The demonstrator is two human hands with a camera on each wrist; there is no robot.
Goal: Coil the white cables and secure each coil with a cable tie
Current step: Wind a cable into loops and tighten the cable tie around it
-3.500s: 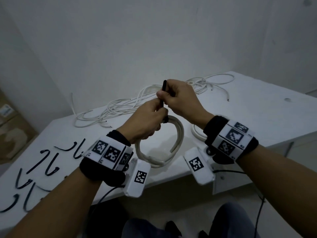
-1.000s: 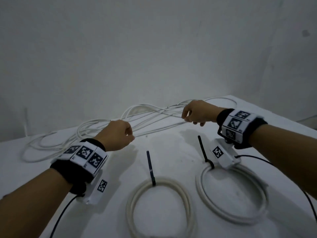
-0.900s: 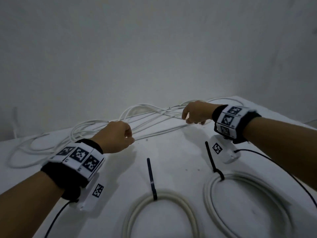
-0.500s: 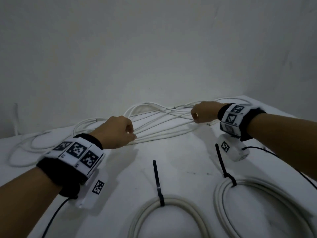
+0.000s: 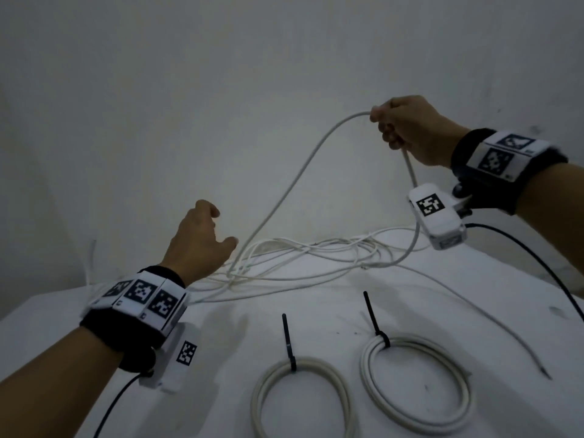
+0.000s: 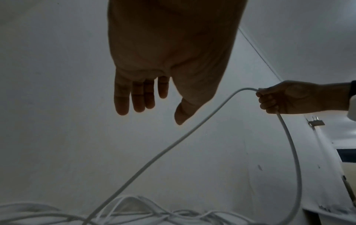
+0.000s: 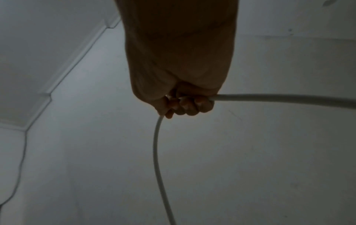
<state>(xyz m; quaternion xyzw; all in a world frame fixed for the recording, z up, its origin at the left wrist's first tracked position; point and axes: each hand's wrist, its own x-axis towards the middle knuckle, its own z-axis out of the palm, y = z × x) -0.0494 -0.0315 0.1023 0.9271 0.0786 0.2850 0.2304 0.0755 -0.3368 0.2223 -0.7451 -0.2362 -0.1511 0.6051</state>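
Two finished coils nearest on the white table [image 5: 316,311]: left coil [image 5: 300,396] and right coil [image 5: 417,384], lying flat and just apart, each cinched by a black cable tie, left tie [image 5: 289,346] and right tie [image 5: 376,324], tails pointing away toward the wall. Beside the right coil, a loose cable end [image 5: 537,365] trailing across the tabletop.

Farther in, left hand [image 5: 199,241] above the table with fingers [image 6: 138,97] relaxed and nearly straight, thumb apart, gripping nothing, close to the rising strand but not touching it. Marker-covered wristbands and small white camera units on both wrists, dark leads hanging from them.

Beyond that, tangled pile of white cables [image 5: 316,257] spread over the far part of the table near the wall.

Farthest and highest, right hand [image 5: 407,131] raised well above the pile, fingers curled tight around one white cable [image 5: 294,188]; one run sloping down left into the tangle near the left hand, the other dropping below the fist and curving back onto the table.
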